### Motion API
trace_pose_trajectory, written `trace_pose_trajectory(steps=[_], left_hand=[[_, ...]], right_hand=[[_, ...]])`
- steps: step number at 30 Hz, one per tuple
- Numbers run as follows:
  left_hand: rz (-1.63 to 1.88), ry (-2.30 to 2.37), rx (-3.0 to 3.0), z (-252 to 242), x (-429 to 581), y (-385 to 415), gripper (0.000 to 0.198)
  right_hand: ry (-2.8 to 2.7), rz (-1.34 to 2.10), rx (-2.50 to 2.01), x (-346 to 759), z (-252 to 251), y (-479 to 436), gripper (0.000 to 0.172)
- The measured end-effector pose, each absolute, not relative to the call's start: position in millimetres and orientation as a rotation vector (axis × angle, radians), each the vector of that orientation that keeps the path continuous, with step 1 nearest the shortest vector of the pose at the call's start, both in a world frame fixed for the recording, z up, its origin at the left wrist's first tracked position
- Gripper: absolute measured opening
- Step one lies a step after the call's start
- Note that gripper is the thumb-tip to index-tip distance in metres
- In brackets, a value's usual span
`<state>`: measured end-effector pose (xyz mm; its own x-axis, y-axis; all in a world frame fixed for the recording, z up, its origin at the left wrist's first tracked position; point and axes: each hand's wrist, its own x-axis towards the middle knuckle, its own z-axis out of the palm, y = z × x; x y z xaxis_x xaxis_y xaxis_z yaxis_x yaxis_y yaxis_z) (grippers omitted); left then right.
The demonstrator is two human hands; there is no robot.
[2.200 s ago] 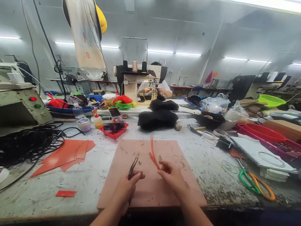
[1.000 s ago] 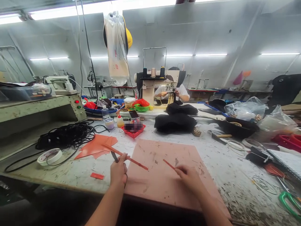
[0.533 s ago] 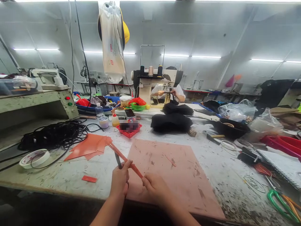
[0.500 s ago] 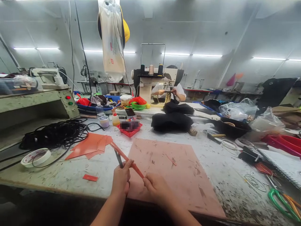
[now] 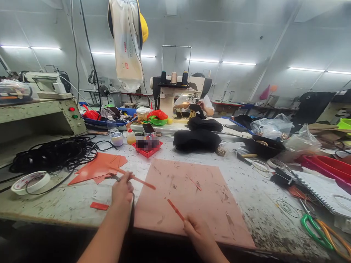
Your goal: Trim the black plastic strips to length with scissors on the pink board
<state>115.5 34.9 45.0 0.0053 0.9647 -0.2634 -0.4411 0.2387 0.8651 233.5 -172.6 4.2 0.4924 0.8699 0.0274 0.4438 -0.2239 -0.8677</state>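
Note:
My left hand (image 5: pixel 122 188) is closed over the left side of the pink mat (image 5: pixel 197 182). It holds a long orange strip (image 5: pixel 144 181) that slants down to the right, together with dark scissors (image 5: pixel 114 176) whose blades point left. Between the fingers of my right hand (image 5: pixel 196 226), near the mat's front edge, is a shorter orange strip (image 5: pixel 175 209), pointing up and left. The two strips are apart. A thin orange sliver (image 5: pixel 193 182) lies on the mat. Left of the mat are stacked orange sheets (image 5: pixel 93 168) and a small red-orange piece (image 5: pixel 99 206).
Black cord (image 5: pixel 52 153) and a tape roll (image 5: pixel 30 182) lie at left. Behind the mat are a red basket (image 5: pixel 147 150) and black stacked pieces (image 5: pixel 196 140). Green-handled scissors (image 5: pixel 315 232) lie at right. A co-worker's hands are at a sewing machine (image 5: pixel 167 95) opposite.
My hands have moved apart, the left one up and left, the right one slightly right and down. The orange strip they both held is now two separate lengths, one in each hand.

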Motion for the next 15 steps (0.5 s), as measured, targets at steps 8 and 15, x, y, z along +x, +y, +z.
trace_pose_trajectory(steps=[8,15], left_hand=[[1.278,1.047,0.666,43.7,140.3,50.3,0.03],[1.208,1.053,0.762,28.8,171.6,31.3,0.031]], right_hand=[[-0.932,0.419,-2.064,315.4,21.0,-164.1,0.03],[-0.889,0.302,-2.226,346.0,31.5,-135.4,0.023]])
